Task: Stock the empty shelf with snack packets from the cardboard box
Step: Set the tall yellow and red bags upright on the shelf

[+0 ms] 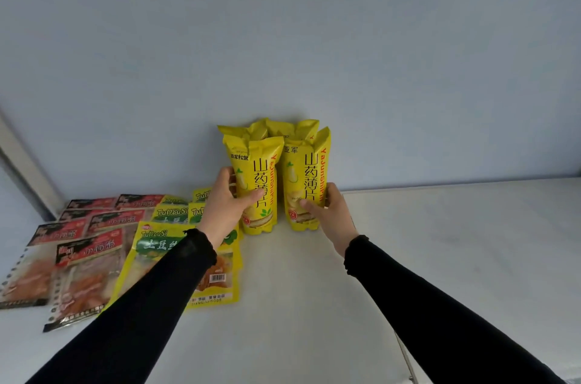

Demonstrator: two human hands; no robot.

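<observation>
Several tall yellow snack packets stand upright on the white shelf (314, 305) against the pale blue back wall. My left hand (224, 204) grips the front left yellow packet (261, 169) from its left side. My right hand (327, 210) grips the front right yellow packet (309, 163) from its right side. Both packets rest on the shelf, side by side. Two more yellow packets (276, 127) stand behind them, mostly hidden. The cardboard box is out of view.
Flat yellow-green packets (157, 245) lie left of the standing ones, partly under my left sleeve. Red and clear packets (85, 261) lie in rows at the far left. A shelf upright (28, 169) slants at the left edge. A seam (405, 355) crosses the shelf at right.
</observation>
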